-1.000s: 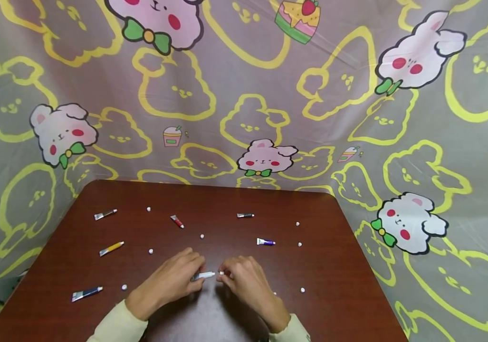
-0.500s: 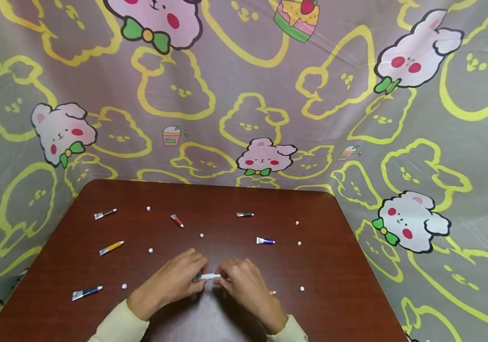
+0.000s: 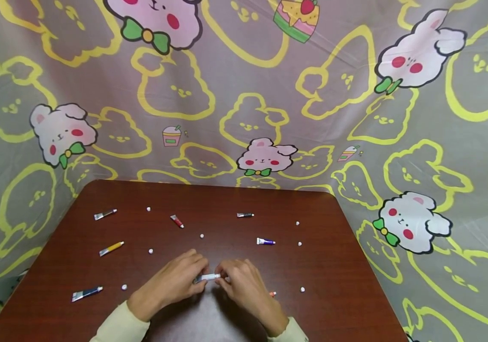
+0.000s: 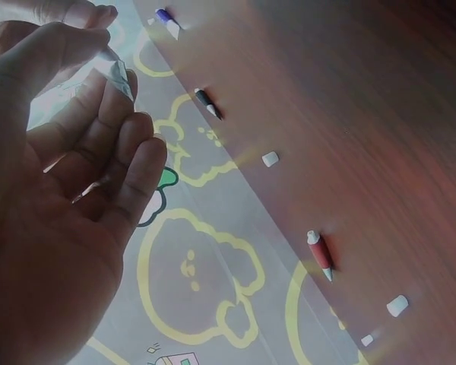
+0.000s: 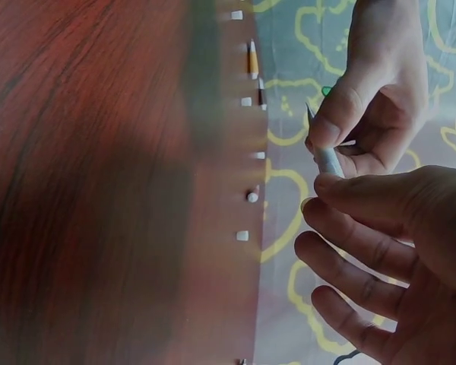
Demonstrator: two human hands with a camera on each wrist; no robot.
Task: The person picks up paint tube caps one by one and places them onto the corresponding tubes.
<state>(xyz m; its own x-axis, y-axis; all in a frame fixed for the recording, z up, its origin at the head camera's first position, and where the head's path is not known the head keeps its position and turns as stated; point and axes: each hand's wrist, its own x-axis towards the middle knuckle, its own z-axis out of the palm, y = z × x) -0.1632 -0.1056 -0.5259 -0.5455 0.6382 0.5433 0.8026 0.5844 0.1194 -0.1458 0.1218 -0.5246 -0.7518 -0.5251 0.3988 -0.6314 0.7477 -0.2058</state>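
My left hand [image 3: 175, 279] pinches a small white paint tube [image 3: 208, 277] between thumb and fingers, its nozzle end pointing right. At that end the thumb and fingertips of my right hand [image 3: 245, 286] pinch the white cap, which sits against the nozzle and is mostly covered by them. The right wrist view shows the pale tube [image 5: 329, 162] bridging both thumbs, with the right hand's other fingers spread loosely. From the left wrist, the tube's silvery crimped end [image 4: 118, 74] shows beside the left fingers. Both hands are above the table.
Several paint tubes lie about the brown table [image 3: 218, 204]: dark blue [image 3: 87, 293], yellow [image 3: 111, 248], red [image 3: 177, 221], black [image 3: 245, 215] and purple [image 3: 265, 242]. An orange tube [image 3: 272, 294] is partly behind the right wrist. Loose white caps, such as one cap [image 3: 302, 289], lie near them.
One second ago a gap separated the cap from the nozzle. The tube has shifted slightly right and now meets the cap at the right fingertips. The orange tube's end has come into view.
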